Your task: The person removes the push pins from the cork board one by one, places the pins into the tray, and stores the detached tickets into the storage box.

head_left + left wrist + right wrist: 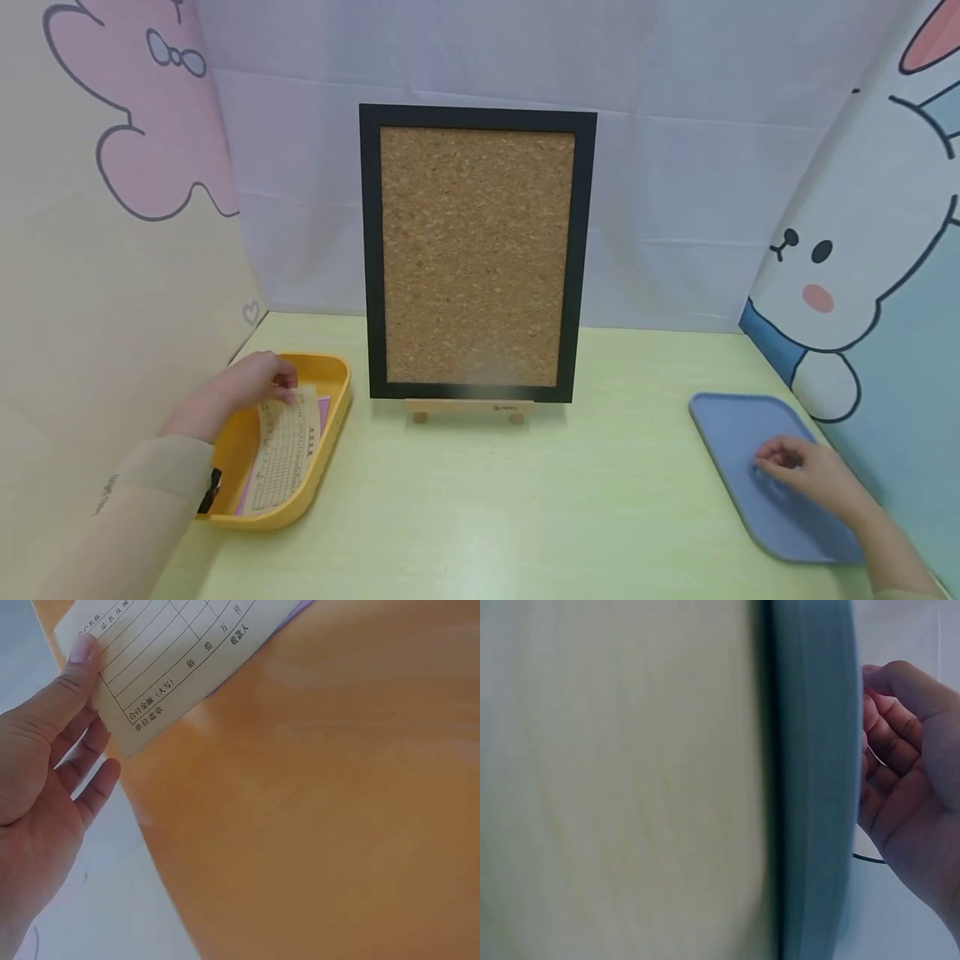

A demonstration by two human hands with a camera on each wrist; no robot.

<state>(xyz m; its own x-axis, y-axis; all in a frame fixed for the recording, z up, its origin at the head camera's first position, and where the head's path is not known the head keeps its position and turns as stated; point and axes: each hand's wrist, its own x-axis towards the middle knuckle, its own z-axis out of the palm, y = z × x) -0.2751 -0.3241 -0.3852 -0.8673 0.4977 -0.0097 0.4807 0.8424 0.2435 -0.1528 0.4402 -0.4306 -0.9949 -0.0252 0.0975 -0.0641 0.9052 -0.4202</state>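
Observation:
In the head view my left hand [262, 383] is at the yellow bin [339, 400] on the left, pinching the top end of a pale printed receipt slip [285, 458]. The left wrist view shows the thumb on the face of this slip [172, 656], with ruled lines and Chinese print, and the other fingers behind or below it. A pink-purple sheet [324, 410] shows under the slip. My right hand [813, 475] hovers at the blue tray [738, 408], thumb and fingers drawn together. Whether anything small is between those fingertips cannot be made out; the tray's rim [817, 780] partly hides them.
A black-framed cork board [476, 258] stands upright at the middle back on a small wooden stand [468, 407]. Behind it hangs a white cloth [675, 167]. Panels with cartoon drawings flank the pale yellow-green table [480, 500] on both sides.

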